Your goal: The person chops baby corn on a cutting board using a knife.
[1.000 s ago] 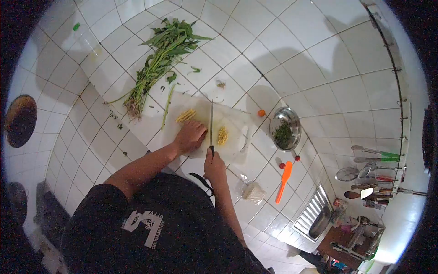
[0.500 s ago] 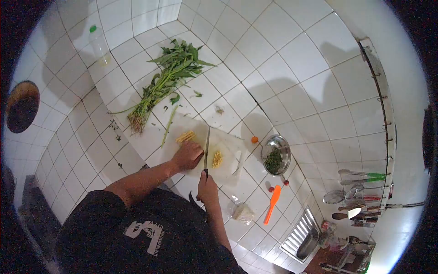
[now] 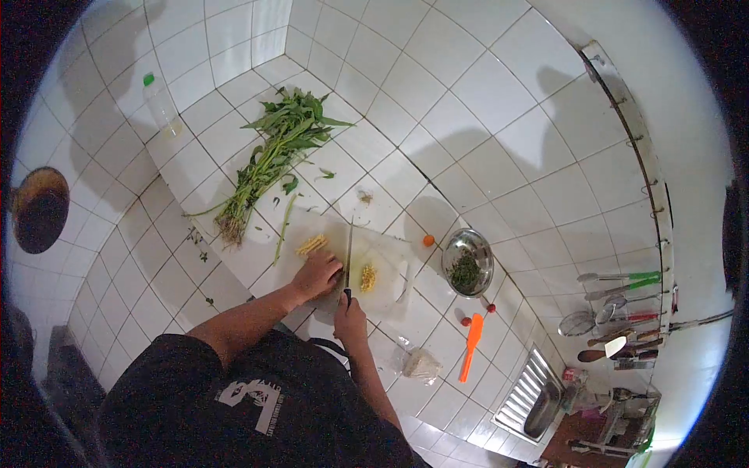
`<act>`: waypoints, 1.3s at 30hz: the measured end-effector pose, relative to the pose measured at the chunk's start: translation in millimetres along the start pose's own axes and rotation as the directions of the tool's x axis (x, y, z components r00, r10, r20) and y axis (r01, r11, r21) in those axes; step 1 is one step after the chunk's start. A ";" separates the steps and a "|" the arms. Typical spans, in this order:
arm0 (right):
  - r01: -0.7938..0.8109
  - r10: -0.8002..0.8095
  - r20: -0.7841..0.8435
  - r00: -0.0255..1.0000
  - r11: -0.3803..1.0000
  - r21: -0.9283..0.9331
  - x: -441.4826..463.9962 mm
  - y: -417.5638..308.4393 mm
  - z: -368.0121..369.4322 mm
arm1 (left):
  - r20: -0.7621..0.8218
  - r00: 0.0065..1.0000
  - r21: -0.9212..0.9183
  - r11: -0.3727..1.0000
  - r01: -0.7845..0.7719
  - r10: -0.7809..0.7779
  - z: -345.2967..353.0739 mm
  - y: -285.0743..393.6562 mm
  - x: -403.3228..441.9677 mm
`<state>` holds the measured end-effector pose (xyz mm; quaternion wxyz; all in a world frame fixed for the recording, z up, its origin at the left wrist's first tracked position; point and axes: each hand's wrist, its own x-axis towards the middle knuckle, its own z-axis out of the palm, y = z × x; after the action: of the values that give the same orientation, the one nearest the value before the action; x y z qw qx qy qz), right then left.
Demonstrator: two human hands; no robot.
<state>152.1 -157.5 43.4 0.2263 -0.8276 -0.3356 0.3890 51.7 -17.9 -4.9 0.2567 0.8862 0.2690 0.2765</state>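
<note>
My right hand (image 3: 351,318) grips the black handle of a kitchen knife (image 3: 349,249), its long blade pointing away from me over a pale cutting board (image 3: 394,249). Just left of the blade, my left hand (image 3: 317,275) is closed over a bunch of yellow strips (image 3: 312,244), whose far ends stick out past the fingers. What lies under the palm is hidden. Small chopped yellow pieces (image 3: 368,278) form a pile to the right of the blade.
Leafy green stems with roots (image 3: 269,160) lie at the far left. A metal bowl of chopped greens (image 3: 468,265) stands right of the board, near an orange spatula (image 3: 473,343), a clear bag (image 3: 421,365) and small red and orange items. A bottle (image 3: 161,105) stands in the back corner.
The view has shifted a little, so the greens and bottle appear lower. Both hands stay at the board, with the knife still beside the left fingers.
</note>
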 end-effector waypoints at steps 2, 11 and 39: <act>0.048 -0.049 -0.015 0.999 0.998 -0.037 2.8 13.1 4.5 | 0.023 1.000 -0.004 1.000 0.014 -0.014 0.0 1.5 -0.5; -0.024 0.024 0.020 1.000 1.000 0.009 -6.8 -24.9 -16.8 | 0.071 0.997 -0.017 0.999 0.042 -0.041 2.4 -6.2 2.2; 0.068 -0.066 -0.063 0.996 0.997 0.034 23.3 12.9 3.2 | 0.117 0.989 0.097 0.993 0.073 -0.084 8.3 -6.9 -1.8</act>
<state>165.5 -148.8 21.8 0.2641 -0.8233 -0.3489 0.3615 53.3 -16.6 -15.6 0.2422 0.9009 0.3002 0.1991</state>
